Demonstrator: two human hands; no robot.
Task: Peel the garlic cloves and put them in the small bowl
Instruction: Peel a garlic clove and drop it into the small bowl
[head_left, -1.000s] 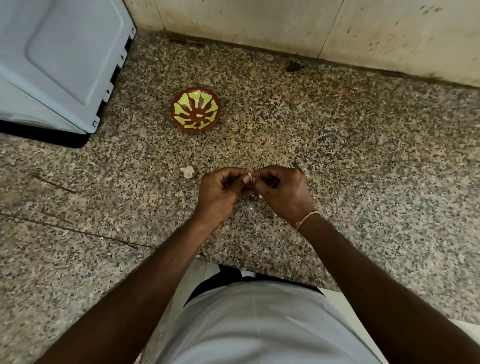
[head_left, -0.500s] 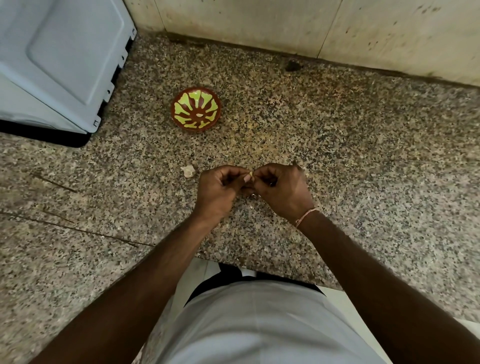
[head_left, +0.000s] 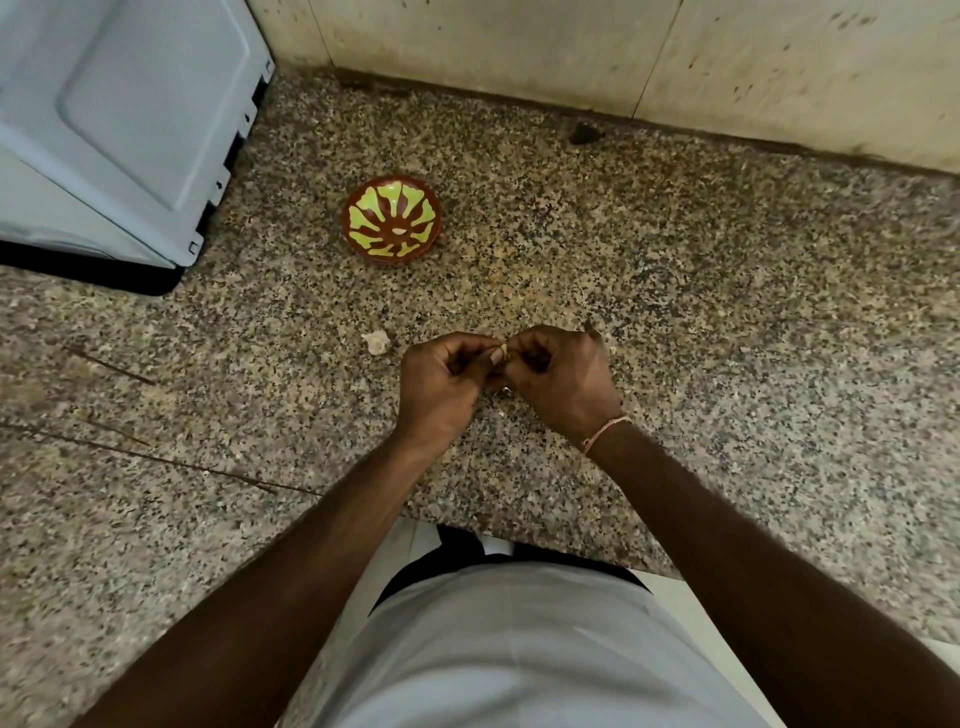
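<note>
In the head view the left hand (head_left: 441, 382) and right hand (head_left: 558, 379) meet fingertip to fingertip, both pinching a garlic clove (head_left: 503, 347) apparently mid-peel, so next its skin must come free before it goes to the small bowl (head_left: 392, 221) beyond the left hand.

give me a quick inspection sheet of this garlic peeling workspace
surface: speckled granite counter, long scratches at left
job's things: small bowl upright beyond the hands, a pale bit at its centre; garlic clove pinched between both hands
clutter: garlic piece left of the hands; skin flecks nearby
grippers: left hand and right hand, fingers curled on the clove
cables: nothing seen
surroundings: grey appliance far left; stained wall behind
</note>
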